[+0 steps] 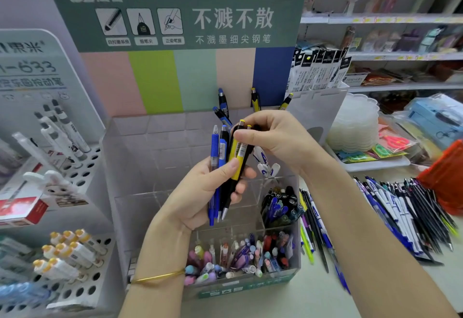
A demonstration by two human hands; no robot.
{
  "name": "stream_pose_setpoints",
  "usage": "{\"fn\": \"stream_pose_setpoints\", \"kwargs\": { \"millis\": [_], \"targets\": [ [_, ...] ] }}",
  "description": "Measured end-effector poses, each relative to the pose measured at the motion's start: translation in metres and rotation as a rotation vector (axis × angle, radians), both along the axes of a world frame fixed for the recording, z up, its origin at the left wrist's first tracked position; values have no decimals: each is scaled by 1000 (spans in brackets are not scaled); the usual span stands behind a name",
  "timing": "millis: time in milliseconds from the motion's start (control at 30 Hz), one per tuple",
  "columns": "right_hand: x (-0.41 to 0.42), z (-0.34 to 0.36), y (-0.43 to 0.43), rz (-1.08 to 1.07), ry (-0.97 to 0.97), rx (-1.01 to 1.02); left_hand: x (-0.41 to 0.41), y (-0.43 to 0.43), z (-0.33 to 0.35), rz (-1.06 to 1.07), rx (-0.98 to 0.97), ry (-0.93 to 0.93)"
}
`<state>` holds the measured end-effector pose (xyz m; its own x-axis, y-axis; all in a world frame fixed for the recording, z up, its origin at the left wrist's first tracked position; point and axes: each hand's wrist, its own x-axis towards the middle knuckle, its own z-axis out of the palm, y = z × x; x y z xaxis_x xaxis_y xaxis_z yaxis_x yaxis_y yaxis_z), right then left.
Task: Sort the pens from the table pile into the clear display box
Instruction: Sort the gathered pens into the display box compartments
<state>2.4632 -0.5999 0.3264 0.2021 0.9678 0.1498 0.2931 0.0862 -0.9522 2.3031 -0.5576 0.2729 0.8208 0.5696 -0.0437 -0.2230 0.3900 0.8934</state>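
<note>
The left hand (200,192) grips a small bundle of pens (221,165) in a curled fist, their long axis close to upright, clicker ends up and metal tips pointing down. The right hand (275,137) reaches across from the right and pinches the top of a yellow-and-black pen (236,157) in that bundle between thumb and fingers; it is the nearer hand to that pen's upper end and looks set to draw it out lengthwise. The bundle hangs directly over the clear display box (135,212), a tiered case of glossy see-through walls, so the coming move likely runs up and back: matching blue pens (223,103) and yellow pens (255,101) already stand upright in the rear row, just behind the hands. The blue barrels carry ribbed rubbery grips and the yellow ones are smooth plastic with printed labels. Nearer compartments hold pastel-capped pens (238,255), packed tight. The table pile (400,212) lies on the pale surface (325,292) to the right of the box, slim dark, blue and white barrels fanned roughly parallel.
</note>
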Motion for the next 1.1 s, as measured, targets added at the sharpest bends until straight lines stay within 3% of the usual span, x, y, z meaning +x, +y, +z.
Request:
{"fn": "stream_pose_setpoints", "kwargs": {
  "millis": [167,333,433,600,667,767,867,1100],
  "targets": [
    [2,-1,6,-60,46,130,-1,7,5,3,-19,49],
    [20,7,8,-255,288,257,-3,10,0,71,-28,124],
    [38,15,6,-401,285,400,0,11,-1,111,-39,119],
    [55,22,5,-705,-120,589,9,11,4,131,-24,96],
    [54,21,9,-696,-348,551,12,11,5,136,-20,83],
    [50,16,22,-597,-639,327,15,11,4,126,5,69],
    [42,10,33,-495,-756,128,14,10,5,101,54,60],
    [32,8,42,-515,-878,79,11,8,8,86,41,24]
  ]
}}
